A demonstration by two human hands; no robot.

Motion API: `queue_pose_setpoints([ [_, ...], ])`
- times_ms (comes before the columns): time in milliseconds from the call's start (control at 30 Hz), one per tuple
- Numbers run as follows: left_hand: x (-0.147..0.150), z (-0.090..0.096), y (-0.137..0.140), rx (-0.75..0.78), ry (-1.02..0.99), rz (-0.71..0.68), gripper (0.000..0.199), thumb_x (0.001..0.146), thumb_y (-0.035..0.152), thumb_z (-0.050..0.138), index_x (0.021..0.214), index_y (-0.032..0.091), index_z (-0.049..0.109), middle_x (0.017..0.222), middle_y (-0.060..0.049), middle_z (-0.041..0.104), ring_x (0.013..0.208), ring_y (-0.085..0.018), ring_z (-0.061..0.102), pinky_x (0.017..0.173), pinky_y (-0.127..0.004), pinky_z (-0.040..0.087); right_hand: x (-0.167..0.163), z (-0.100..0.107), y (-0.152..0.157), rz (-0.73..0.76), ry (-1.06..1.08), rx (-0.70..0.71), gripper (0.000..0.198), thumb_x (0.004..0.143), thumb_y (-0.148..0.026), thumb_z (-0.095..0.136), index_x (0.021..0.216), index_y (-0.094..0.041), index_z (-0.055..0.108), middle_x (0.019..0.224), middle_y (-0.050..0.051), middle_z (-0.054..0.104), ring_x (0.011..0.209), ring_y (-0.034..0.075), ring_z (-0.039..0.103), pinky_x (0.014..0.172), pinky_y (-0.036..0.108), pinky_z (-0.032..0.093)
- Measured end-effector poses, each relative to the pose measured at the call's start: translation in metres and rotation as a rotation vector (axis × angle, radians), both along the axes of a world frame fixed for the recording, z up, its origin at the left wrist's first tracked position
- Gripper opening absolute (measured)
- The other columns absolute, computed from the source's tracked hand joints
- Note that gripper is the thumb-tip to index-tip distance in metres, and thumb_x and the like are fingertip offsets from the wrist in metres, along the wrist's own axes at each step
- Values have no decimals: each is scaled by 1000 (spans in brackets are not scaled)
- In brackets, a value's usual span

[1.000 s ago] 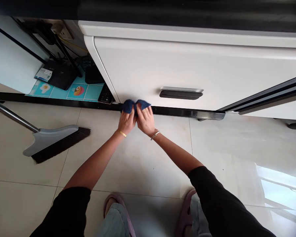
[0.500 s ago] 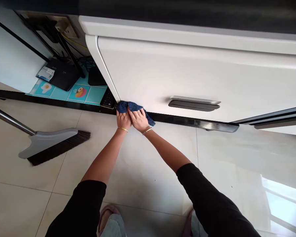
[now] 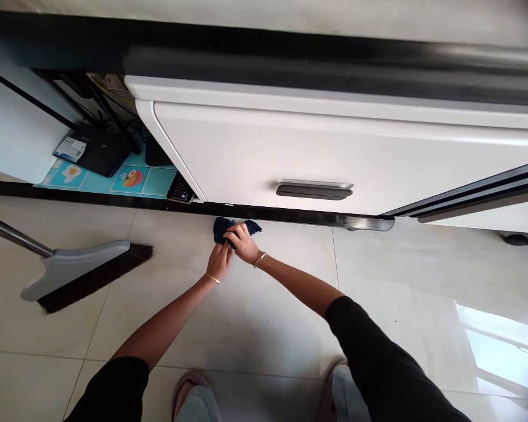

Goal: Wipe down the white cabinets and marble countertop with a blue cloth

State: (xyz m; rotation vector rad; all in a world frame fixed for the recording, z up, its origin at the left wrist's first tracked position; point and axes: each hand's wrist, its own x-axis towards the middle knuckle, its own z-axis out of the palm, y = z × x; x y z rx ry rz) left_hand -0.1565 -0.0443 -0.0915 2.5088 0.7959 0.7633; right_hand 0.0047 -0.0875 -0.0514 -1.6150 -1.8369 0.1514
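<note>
A dark blue cloth (image 3: 222,228) is bunched between my two hands, just in front of the black base edge (image 3: 264,213) of the white cabinet. My left hand (image 3: 220,261) grips it from below, fingers closed. From the right, my right hand (image 3: 243,242) is closed on the same cloth, and a corner pokes out past its fingers. Above the hands is the white drawer front (image 3: 264,152) with its dark handle (image 3: 314,191).
On the left, a broom (image 3: 83,269) with a grey head rests over the tiled floor (image 3: 255,340). A black router (image 3: 101,149) and a remote control (image 3: 180,189) lie in the open compartment. My slippered feet (image 3: 196,384) are at the bottom.
Both hands have drawn the cloth back from the drawer's lower left corner, off the cabinet, and bunched it. The view has shifted, showing more of the top of the cabinet.
</note>
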Motion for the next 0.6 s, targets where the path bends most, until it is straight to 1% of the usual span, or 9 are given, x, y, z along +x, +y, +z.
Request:
queue_pose_setpoints([
  [100, 20, 22, -10, -12, -13, -100, 40, 105, 37, 39, 132, 13, 56, 128, -22, 64, 122, -33, 63, 100, -51, 55, 20, 21, -28, -3, 4, 101, 35, 99, -10, 46, 123, -21, 67, 123, 13, 61, 123, 26, 52, 105, 47, 52],
  [167, 49, 36, 0, -29, -8, -148, 40, 103, 38, 42, 126, 11, 59, 127, -24, 64, 128, -36, 60, 110, -57, 48, 39, 36, -34, -35, -21, 132, 33, 101, -16, 48, 127, -25, 67, 129, 12, 60, 133, 27, 50, 113, 49, 48],
  [233, 80, 46, 19, -51, 22, -165, 38, 102, 37, 45, 119, 8, 63, 120, -24, 67, 127, -37, 61, 115, -60, 42, 57, 45, -28, -108, -14, 101, 35, 103, -22, 48, 132, -28, 66, 136, 10, 58, 141, 28, 47, 121, 51, 42],
  [300, 100, 50, 36, -77, 81, -154, 35, 101, 31, 45, 116, 7, 66, 113, -23, 70, 124, -37, 62, 119, -62, 36, 67, 44, -19, -179, 33, 28, 39, 104, -22, 44, 136, -29, 65, 137, 10, 59, 143, 28, 46, 126, 51, 36],
  [333, 104, 51, 41, -92, 128, -146, 35, 100, 28, 45, 116, 7, 68, 111, -23, 71, 124, -37, 63, 120, -62, 34, 68, 40, -16, -205, 74, -18, 41, 104, -21, 41, 137, -29, 65, 137, 10, 59, 143, 27, 47, 127, 50, 35],
  [400, 96, 52, 37, -133, 244, -135, 33, 98, 21, 44, 116, 7, 69, 114, -23, 71, 126, -35, 62, 123, -59, 32, 58, 30, -16, -253, 200, -150, 47, 101, -13, 38, 135, -28, 66, 134, 9, 60, 140, 25, 49, 126, 47, 37],
  [500, 59, 56, 3, -210, 381, -120, 35, 92, 13, 45, 117, 7, 69, 121, -23, 69, 128, -33, 61, 120, -54, 39, 21, 19, -34, -343, 383, -357, 52, 89, 0, 41, 124, -24, 70, 123, 11, 62, 124, 24, 57, 115, 44, 48],
  [567, 34, 65, -28, -269, 427, -107, 34, 90, 12, 47, 116, 7, 69, 114, -22, 70, 121, -33, 64, 115, -55, 44, -8, 25, -52, -404, 440, -430, 52, 79, 6, 42, 115, -20, 70, 115, 12, 62, 113, 24, 59, 106, 43, 53],
  [600, 23, 73, -43, -300, 444, -99, 34, 90, 12, 47, 116, 7, 69, 111, -22, 70, 119, -34, 64, 114, -56, 46, -21, 32, -63, -436, 455, -450, 52, 76, 7, 42, 112, -18, 69, 113, 12, 61, 110, 24, 59, 104, 43, 54],
])
